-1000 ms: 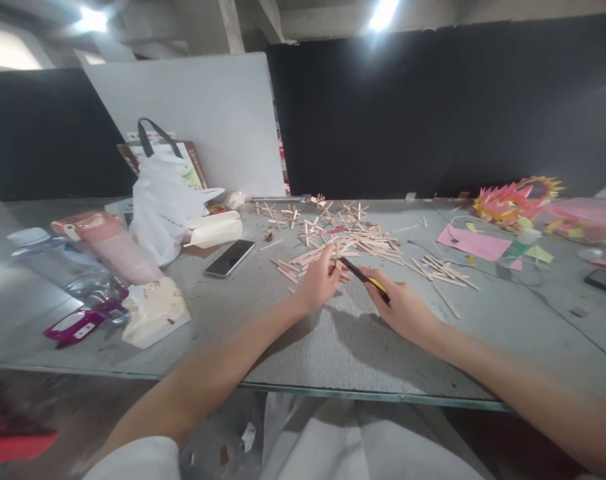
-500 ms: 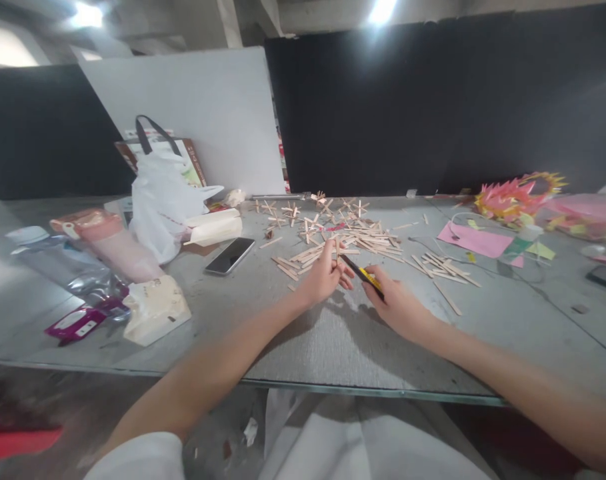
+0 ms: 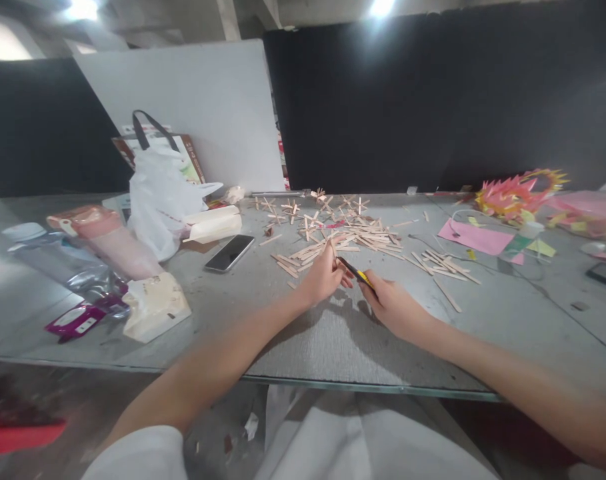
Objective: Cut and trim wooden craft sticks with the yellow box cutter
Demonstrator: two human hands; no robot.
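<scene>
In the head view, my right hand [image 3: 393, 303] is closed round a yellow and black utility knife [image 3: 361, 275]. The knife points up and left, its front end close to the fingers of my left hand [image 3: 327, 279]. My left hand is pinched on a thin wooden stick [image 3: 334, 249] that stands up from the fingertips. Knife tip and stick lie very near each other; whether they touch I cannot tell. Behind both hands spreads a heap of flat wooden sticks [image 3: 373, 236], some crossed into star-like shapes. A smaller pile of sticks [image 3: 445, 265] is to the right.
A phone [image 3: 230, 253], a white plastic bag [image 3: 157, 200], a pink bottle [image 3: 113, 241] and a clear bottle [image 3: 65, 267] are on the left. Pink paper [image 3: 481, 240], a cable and a spiky pink-yellow paper craft [image 3: 513, 195] lie right. The table edge [image 3: 333, 384] runs before me.
The knife and my right hand have shifted slightly left and down. The stick in my left hand has turned a little, now looking thinner. The view has tilted slightly.
</scene>
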